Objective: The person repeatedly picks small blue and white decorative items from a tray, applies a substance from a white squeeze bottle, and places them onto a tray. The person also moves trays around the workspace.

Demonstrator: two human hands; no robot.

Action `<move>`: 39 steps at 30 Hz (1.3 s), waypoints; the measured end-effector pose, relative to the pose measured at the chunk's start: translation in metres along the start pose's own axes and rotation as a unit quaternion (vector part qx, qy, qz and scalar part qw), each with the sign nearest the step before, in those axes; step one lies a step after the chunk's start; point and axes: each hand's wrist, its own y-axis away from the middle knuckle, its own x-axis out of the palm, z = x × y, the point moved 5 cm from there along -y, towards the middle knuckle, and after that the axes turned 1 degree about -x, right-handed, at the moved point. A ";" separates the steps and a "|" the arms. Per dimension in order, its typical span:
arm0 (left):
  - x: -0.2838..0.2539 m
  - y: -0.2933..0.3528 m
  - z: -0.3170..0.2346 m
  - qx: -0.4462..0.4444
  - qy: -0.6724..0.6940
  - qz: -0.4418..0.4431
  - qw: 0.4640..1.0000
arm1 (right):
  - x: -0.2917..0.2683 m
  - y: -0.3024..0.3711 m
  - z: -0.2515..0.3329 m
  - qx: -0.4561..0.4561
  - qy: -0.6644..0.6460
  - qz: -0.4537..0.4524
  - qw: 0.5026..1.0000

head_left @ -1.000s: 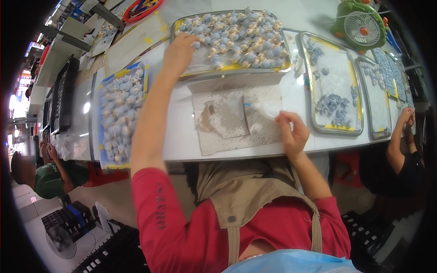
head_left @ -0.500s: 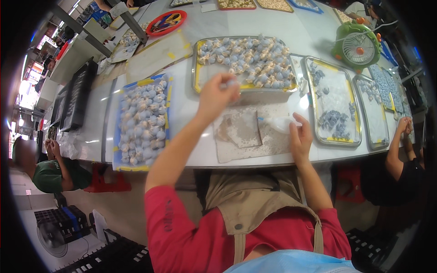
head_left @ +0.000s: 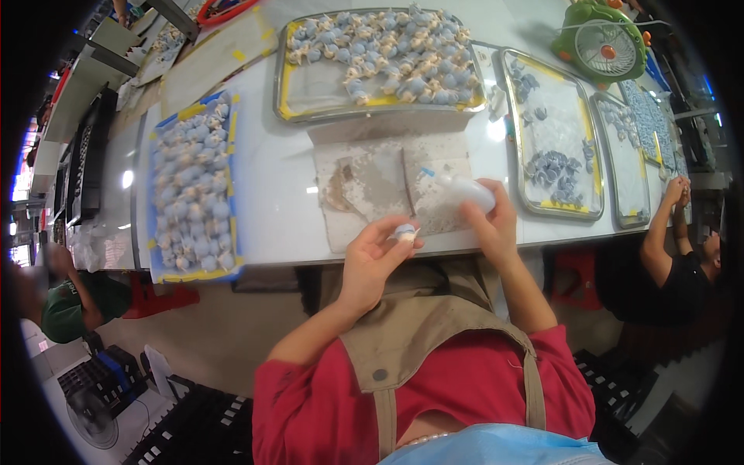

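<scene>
Close to the table's front edge, my left hand (head_left: 370, 260) pinches a small blue-grey and cream figure piece (head_left: 404, 232) between thumb and fingers. My right hand (head_left: 498, 226) is wrapped round a translucent white squeeze bottle (head_left: 471, 192). The bottle lies tilted, its thin blue-tipped nozzle pointing left, apart from the piece. Beneath both is a stained, spotted work mat (head_left: 341, 232). Beyond it stands a metal tray (head_left: 310, 115) of many similar pieces, with a bare patch at its near left. A blue tray (head_left: 239, 139) on the left is filled with more of them.
To the right, a metal tray (head_left: 562, 209) holds small dark grey-blue parts, with a narrower tray (head_left: 620, 190) beside it. A green fan (head_left: 604, 43) stands at the far right. Co-workers sit on both sides; a red basket (head_left: 225, 12) is at the back.
My left hand has come back from near the far tray toward my body with the piece. My right hand has closed round the bottle and lifted it slightly. The view has shifted.
</scene>
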 end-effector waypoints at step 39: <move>0.008 -0.002 0.004 0.000 -0.011 0.000 1.000 | -0.015 0.023 0.060 -0.207 0.189 0.009 0.960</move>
